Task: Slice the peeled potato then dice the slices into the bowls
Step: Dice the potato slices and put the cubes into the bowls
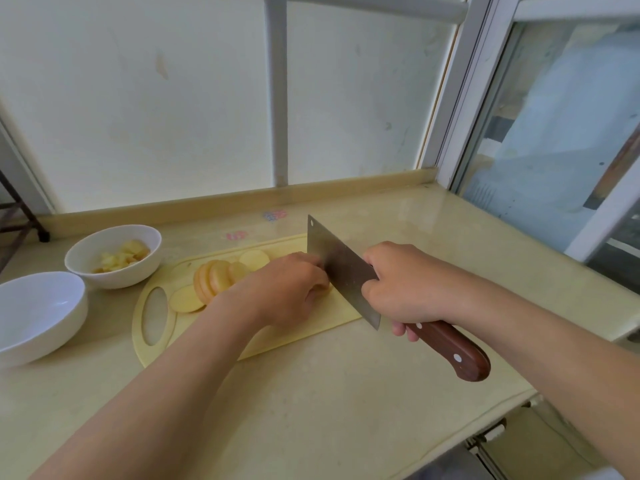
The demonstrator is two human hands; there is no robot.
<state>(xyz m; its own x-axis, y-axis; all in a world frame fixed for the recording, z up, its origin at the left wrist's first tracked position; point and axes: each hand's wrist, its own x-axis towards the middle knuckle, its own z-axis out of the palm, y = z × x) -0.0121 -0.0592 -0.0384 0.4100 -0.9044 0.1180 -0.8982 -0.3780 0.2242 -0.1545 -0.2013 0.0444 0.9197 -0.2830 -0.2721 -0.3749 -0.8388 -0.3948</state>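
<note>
The pale stone worktop (311, 403) runs beneath a frosted window (173, 98) and carries everything. On it lies a pale yellow cutting board (304, 329), its oval handle hole pointing left toward 2 white bowls. The nearer bowl (38, 317), at the left edge, has nothing in it; the farther bowl (114, 273), just beside the board's far left corner, holds diced potato (124, 256).

A steel cleaver (339, 268) stands edge-down across the right part of the board, its brown riveted handle (457, 351) reaching out over the worktop. The right hand (405, 285) is wrapped tight around the front of that handle, where it meets the blade.

The left hand (280, 285) sits on the board with its fingers curled downward, knuckles against the flat of the blade, holding a potato piece (320, 289) that is mostly hidden under the palm.

To its left, several round potato slices (214, 278) lean in an overlapping row, with 1 lying flat near the hole and another at the board's far edge.

2 small coloured stickers (275, 215) mark the worktop behind.
</note>
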